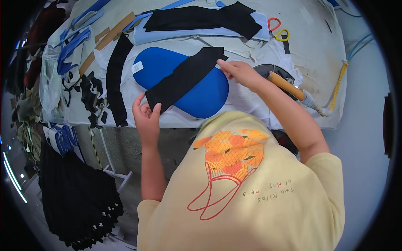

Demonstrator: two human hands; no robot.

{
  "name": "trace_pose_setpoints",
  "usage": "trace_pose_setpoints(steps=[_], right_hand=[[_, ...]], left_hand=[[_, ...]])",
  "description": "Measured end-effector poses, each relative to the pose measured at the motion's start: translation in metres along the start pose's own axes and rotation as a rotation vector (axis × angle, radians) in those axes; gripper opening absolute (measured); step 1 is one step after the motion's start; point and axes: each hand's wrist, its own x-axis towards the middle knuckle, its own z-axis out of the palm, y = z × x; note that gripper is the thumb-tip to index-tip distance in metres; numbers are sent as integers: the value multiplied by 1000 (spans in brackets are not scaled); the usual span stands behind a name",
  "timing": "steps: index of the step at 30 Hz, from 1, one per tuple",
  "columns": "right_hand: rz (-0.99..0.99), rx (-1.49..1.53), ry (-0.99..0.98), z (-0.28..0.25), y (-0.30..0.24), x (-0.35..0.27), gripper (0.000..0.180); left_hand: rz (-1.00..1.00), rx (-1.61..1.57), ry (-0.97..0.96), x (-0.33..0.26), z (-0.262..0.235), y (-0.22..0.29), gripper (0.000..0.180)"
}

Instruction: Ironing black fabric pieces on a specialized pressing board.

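A black fabric strip (184, 77) lies slantwise across a blue oval pad (201, 94) on the white-covered worktable (310, 25). My left hand (145, 115) pinches the strip's lower left corner. My right hand (238, 72) holds the strip's upper right end near the pad's top edge. Both hands keep the strip flat against the pad.
Another black strip (114, 77) lies left of the pad, a large black piece (205, 17) on light blue sheets behind. Scissors with red and yellow handles (277, 28) rest at the back. A wooden-handled tool (287, 85) lies right. Black scraps (90, 94) litter the left; dark fabric (75, 196) hangs below.
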Motion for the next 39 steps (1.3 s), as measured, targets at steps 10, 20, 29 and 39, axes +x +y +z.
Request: trace_pose_setpoints(steps=[10,20,29,39], right_hand=[[-532,-23,697,-17,-11,60,33],[-1177,-873,316,42,20,-42,49],[-1182,-1013,333,41,18,-43,48],[-1166,-874,324,51,5,-41,37]], left_hand=[[273,747,30,-6,67,35,60],[1035,966,-218,4,41,17,25],[946,928,-269,-4,27,12,34],[923,848,-272,9,28,24,31]])
